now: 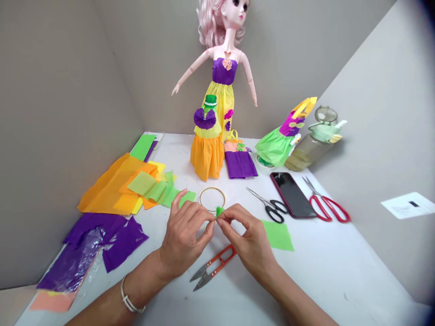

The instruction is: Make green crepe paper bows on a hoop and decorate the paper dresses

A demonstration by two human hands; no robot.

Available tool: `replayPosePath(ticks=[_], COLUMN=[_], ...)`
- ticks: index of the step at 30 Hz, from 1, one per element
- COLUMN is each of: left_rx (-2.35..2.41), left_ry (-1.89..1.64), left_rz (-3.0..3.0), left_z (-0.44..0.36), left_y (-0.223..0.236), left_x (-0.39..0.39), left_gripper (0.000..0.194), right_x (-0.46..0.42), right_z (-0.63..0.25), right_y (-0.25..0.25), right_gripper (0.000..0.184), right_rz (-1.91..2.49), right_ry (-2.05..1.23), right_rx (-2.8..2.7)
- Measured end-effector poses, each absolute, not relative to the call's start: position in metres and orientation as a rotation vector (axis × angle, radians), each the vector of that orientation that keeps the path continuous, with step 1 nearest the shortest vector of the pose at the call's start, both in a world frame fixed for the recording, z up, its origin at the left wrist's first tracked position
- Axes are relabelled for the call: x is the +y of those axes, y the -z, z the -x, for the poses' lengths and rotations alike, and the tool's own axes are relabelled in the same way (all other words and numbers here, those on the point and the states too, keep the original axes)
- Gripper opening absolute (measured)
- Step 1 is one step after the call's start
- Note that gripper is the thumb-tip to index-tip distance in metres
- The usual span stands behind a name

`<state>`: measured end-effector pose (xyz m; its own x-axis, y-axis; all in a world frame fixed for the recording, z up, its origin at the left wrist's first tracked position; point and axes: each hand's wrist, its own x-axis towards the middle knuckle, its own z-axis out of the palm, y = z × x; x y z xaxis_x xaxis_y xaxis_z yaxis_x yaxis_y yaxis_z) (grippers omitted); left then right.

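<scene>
My left hand (188, 233) and my right hand (245, 233) meet over the middle of the white table, thumb and forefinger pinched on each. Between the fingertips sits a small gathered piece of green crepe paper (219, 211); its fringed top sticks up and its lower end is hidden by the fingers. Just behind it lies a thin gold bangle (211, 188). Orange-handled thread snips (214, 266) rest below the hands, partly covered by the right one. A flat green crepe paper piece (278, 235) lies beside my right hand.
Black-handled scissors (268, 203), a phone (292, 194) and red-handled scissors (326, 201) lie at right. Orange paper (108, 185) and purple paper (125, 244) cover the left. A doll (224, 68), a dressed bottle (207, 149), a small purple outfit (240, 163) and a jug (311, 145) are behind.
</scene>
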<state>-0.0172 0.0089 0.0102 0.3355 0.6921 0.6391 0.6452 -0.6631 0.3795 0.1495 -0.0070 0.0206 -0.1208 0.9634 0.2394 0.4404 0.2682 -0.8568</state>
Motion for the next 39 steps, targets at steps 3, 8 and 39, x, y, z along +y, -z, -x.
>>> replayPosePath(ticks=[3, 8, 39], left_rx=[1.261, 1.259, 0.994], left_ry=[-1.262, -1.258, -0.782], left_rz=[-2.504, -2.478, -1.262], left_z=[0.017, 0.017, 0.023], left_y=[-0.011, -0.011, -0.014], left_x=[0.009, 0.009, 0.018], left_gripper=[0.011, 0.011, 0.014], right_x=[-0.007, -0.007, 0.003], right_z=[-0.149, -0.15, -0.157], right_y=[-0.021, -0.02, -0.025], right_gripper=[0.013, 0.013, 0.015], right_rz=[1.296, 1.293, 1.182], right_ry=[-0.796, -0.799, -1.615], right_rx=[-1.711, -1.719, -1.138])
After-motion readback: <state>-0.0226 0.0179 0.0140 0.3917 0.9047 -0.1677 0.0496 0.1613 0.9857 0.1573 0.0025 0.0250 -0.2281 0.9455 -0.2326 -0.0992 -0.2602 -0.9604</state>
